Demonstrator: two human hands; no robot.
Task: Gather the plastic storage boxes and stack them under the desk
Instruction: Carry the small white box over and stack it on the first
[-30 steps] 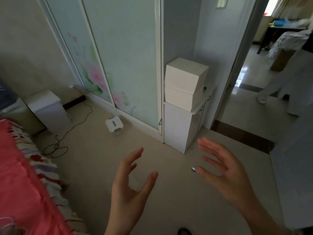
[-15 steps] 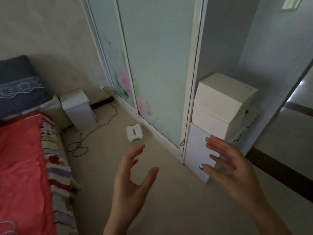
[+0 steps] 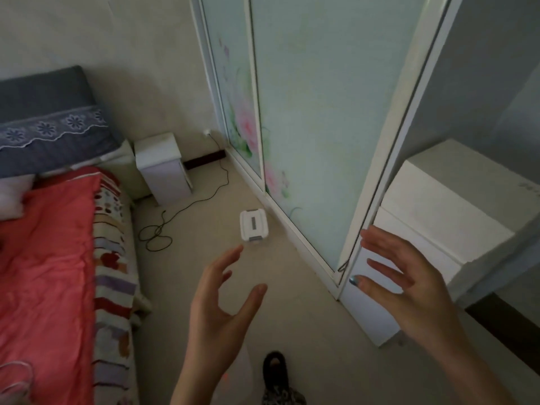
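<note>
A small white plastic storage box (image 3: 253, 226) with grey latches lies on the beige floor beside the sliding wardrobe door. My left hand (image 3: 220, 305) hovers open just below it, fingers apart, holding nothing. My right hand (image 3: 409, 282) is also open and empty, raised in front of a white cabinet at the right. Both hands are apart from the box.
A bed with a red quilt (image 3: 46, 273) fills the left. A white nightstand (image 3: 162, 168) stands by the wall, with a black cable (image 3: 163, 232) coiled on the floor. White boxes (image 3: 447, 211) sit stacked on the white cabinet (image 3: 371, 314). The frosted floral wardrobe door (image 3: 306, 127) runs behind.
The view has swung left and down, away from the doorway toward the bed. The small box on the floor now lies closer to my left hand. Both hands stay open.
</note>
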